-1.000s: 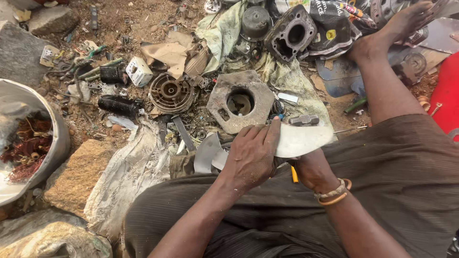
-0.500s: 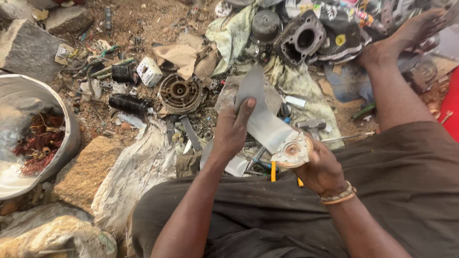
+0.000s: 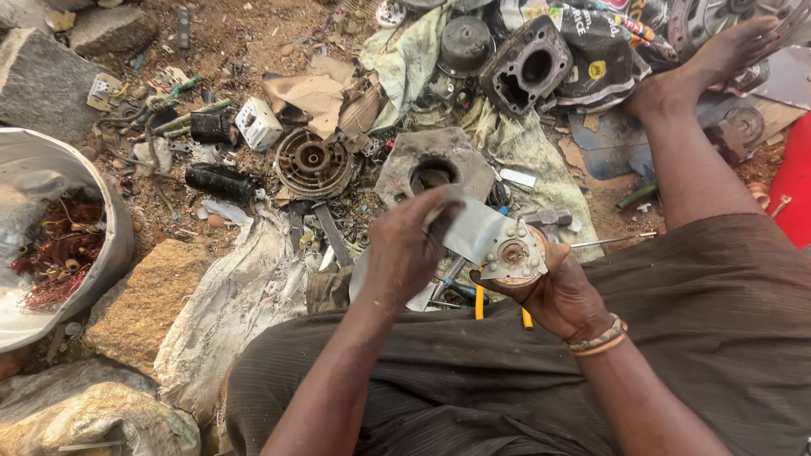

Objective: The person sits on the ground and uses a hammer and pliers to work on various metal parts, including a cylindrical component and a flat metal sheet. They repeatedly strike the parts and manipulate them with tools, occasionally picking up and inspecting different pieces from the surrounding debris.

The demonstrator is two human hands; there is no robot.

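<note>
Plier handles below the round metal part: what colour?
Yellow-orange plier handles, clearest in the head view.

Grey metal sheet (image 3: 473, 230) gleaming, dull silver round plate (image 3: 514, 253) with a rusty brown centre, beige-and-orange bracelet (image 3: 598, 336) at the wrist, yellow plier handles (image 3: 479, 302) peeking out, coppery red wire (image 3: 57, 253) in the silver basin (image 3: 110, 253), dark brown cloth (image 3: 507, 380), white sack (image 3: 228, 312), red container (image 3: 790, 181) at the edge
</note>
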